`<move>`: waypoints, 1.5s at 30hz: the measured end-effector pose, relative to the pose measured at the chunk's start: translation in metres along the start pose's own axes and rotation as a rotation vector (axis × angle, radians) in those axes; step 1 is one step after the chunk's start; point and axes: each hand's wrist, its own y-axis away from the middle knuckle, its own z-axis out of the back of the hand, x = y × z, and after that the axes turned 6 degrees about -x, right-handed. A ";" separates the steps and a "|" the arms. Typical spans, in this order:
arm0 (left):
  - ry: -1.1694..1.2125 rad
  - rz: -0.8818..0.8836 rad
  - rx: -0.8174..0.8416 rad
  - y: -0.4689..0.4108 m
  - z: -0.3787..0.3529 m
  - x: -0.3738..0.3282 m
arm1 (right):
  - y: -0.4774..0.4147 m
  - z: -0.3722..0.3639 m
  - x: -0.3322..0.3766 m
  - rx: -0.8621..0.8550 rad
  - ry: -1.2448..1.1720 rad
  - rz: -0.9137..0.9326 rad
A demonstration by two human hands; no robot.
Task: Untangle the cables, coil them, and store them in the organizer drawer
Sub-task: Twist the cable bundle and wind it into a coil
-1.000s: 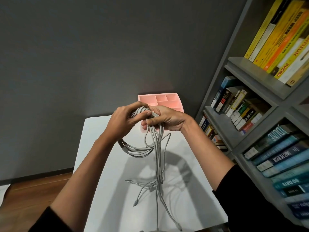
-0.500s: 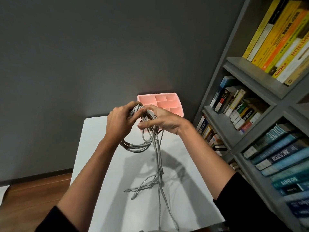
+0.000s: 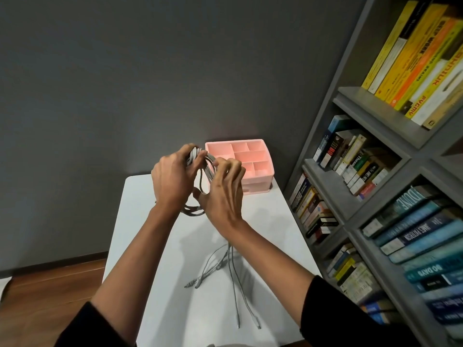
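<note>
A bundle of grey cables (image 3: 200, 169) is held up above the white table (image 3: 263, 221). My left hand (image 3: 172, 179) grips the top of the coiled loops. Just to its right, my right hand (image 3: 223, 194) has curled fingers hooked round the strands, its back toward the camera. Loose cable ends (image 3: 233, 266) hang below my hands and trail on the table, plugs pointing toward the near edge. The pink organizer (image 3: 260, 181), with open compartments on top and a drawer front below, stands at the table's far edge right behind my hands.
A grey bookshelf (image 3: 370, 126) packed with books runs along the right side, close to the table edge. A dark grey wall stands behind the table. Wooden floor (image 3: 50, 291) shows on the left.
Both hands have risen and moved slightly left with the bundle. My right hand has turned so its back faces me, and the hanging ends were pulled up and nearer.
</note>
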 end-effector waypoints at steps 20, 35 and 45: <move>-0.066 -0.004 -0.085 0.014 -0.002 0.025 | -0.029 0.028 0.000 0.589 -0.144 -0.053; 0.099 -0.003 -0.120 0.011 0.003 0.017 | -0.043 0.040 -0.008 0.892 -0.944 -0.669; 0.147 -0.022 -0.113 0.011 0.007 0.011 | -0.042 0.042 -0.009 0.836 -0.824 -0.495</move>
